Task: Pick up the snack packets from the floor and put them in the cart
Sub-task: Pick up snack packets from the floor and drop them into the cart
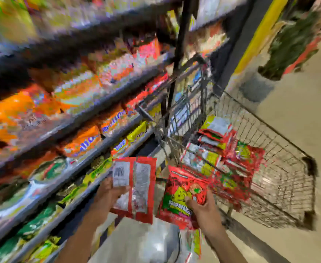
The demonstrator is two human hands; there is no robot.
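My left hand (pixel 106 194) grips a red snack packet (pixel 136 188) with its white back label and barcode facing me. My right hand (pixel 203 209) grips a second red packet (pixel 180 194) showing a yellow cartoon face and green lettering. Both packets are held up just left of the wire shopping cart (pixel 281 168), at its near corner. Inside the cart lies a pile of several red and yellow-green snack packets (pixel 230 158). The whole view is blurred by motion.
Store shelves (pixel 83 114) packed with orange, yellow and green snack bags run along the left. A black upright post (pixel 176 59) stands behind the cart. Pale floor (pixel 298 114) spreads to the right, with a yellow pillar (pixel 260 33) beyond. Another packet (pixel 193 243) shows low near my right forearm.
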